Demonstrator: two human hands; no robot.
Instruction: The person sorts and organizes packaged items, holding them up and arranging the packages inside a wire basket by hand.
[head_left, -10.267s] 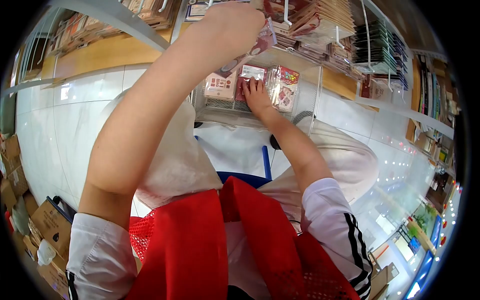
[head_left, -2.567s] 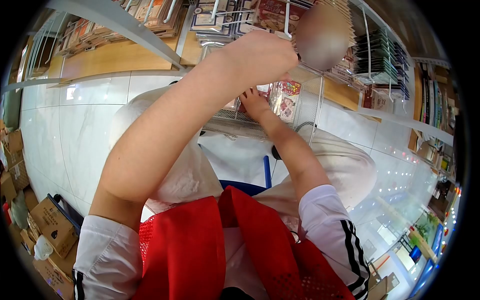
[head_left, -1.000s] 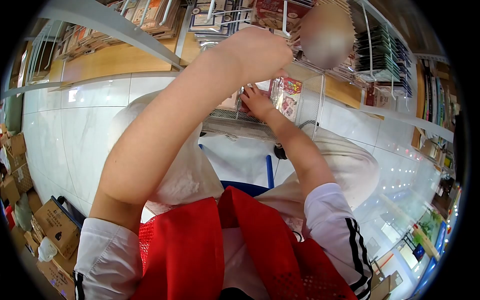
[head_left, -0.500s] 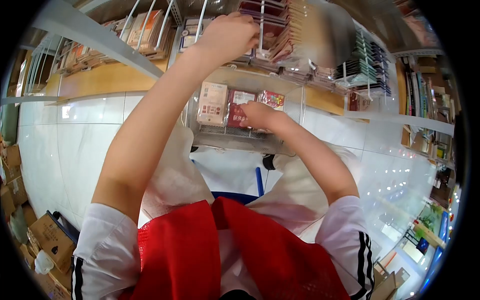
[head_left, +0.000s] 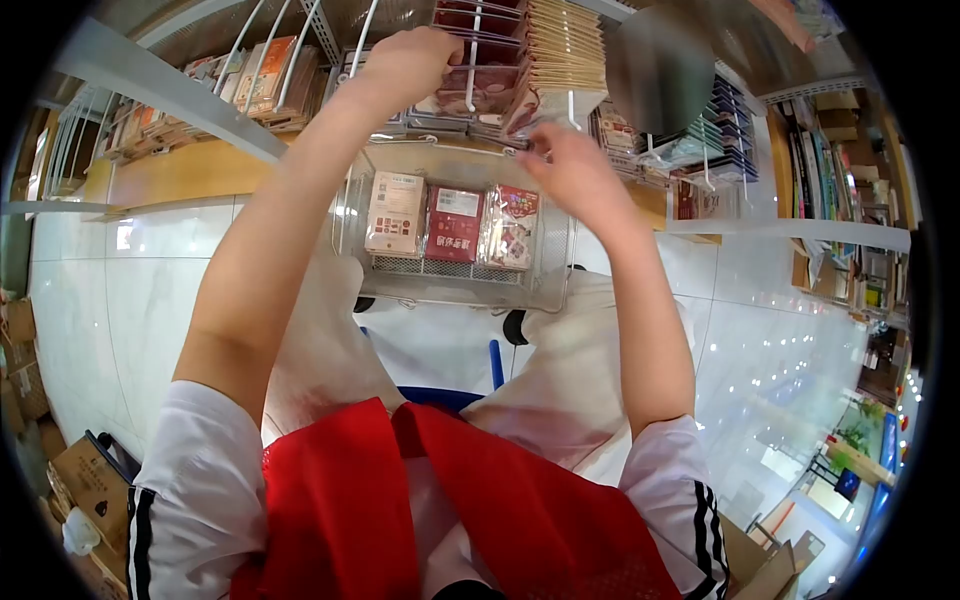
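My left hand (head_left: pixel 412 62) is raised to the shelf, its fingers curled at the left edge of dark red packets (head_left: pixel 490 88) hanging among white wire hooks; what its fingertips grip is hidden. Near the lower end of the hanging packets is my right hand (head_left: pixel 578 172), thumb and forefinger apart, with nothing visible between them. Below both hands sits a clear plastic basket (head_left: pixel 350 215). Side by side in it lie a cream packet stack (head_left: pixel 395 213), a red packet (head_left: pixel 453 222) with a white label, and a patterned red-and-white packet (head_left: pixel 512 228) in shiny wrap.
Yellowish packets (head_left: pixel 565 50) hang in a dense row right of the dark red ones. A grey rounded panel (head_left: pixel 660 70) stands beside them. More packets (head_left: pixel 270 75) fill the left rack. White shelf bars (head_left: pixel 180 85) cross in front. Cardboard boxes (head_left: pixel 95 480) lie at lower left.
My right hand has lifted off the red packet in the basket and risen to the hanging packets. My left hand stays at the rack. The view has shifted slightly.
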